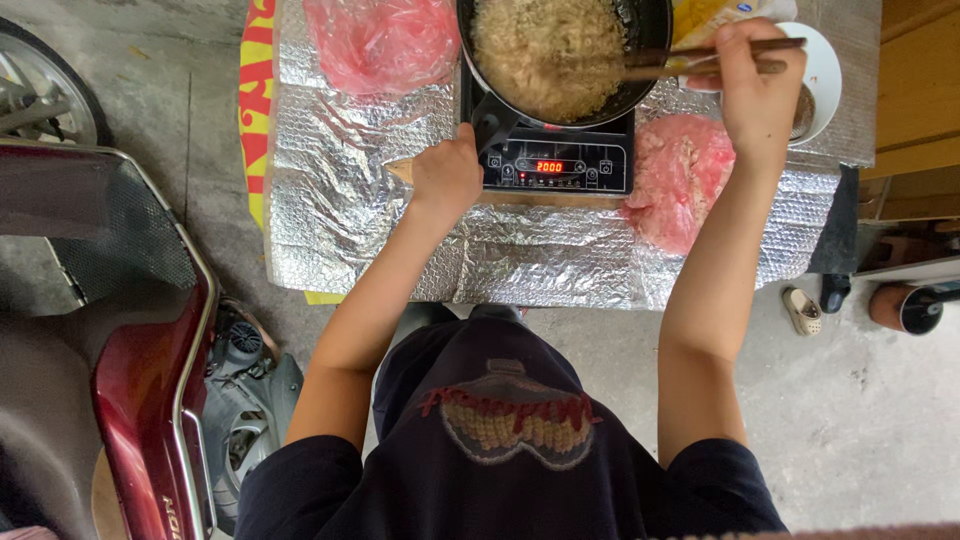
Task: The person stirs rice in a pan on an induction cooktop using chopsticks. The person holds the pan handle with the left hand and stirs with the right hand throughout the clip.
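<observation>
A black frying pan (640, 30) full of pale crumbly fried rice (548, 50) sits on a black induction cooker (556, 160) with a lit red display. My left hand (446, 176) is closed around the pan's handle, whose wooden end pokes out to its left. My right hand (756, 88) holds a pair of brown wooden chopsticks (700, 62), their tips lying in the pan's right side. The right hand hovers over a white bowl (826, 66).
The cooker stands on a table covered in silver foil wrap (340, 200). Pink plastic bags lie at back left (384, 40) and right of the cooker (680, 176). A dark red motorbike (130, 350) stands to the left. Sandals (802, 310) lie on the concrete floor.
</observation>
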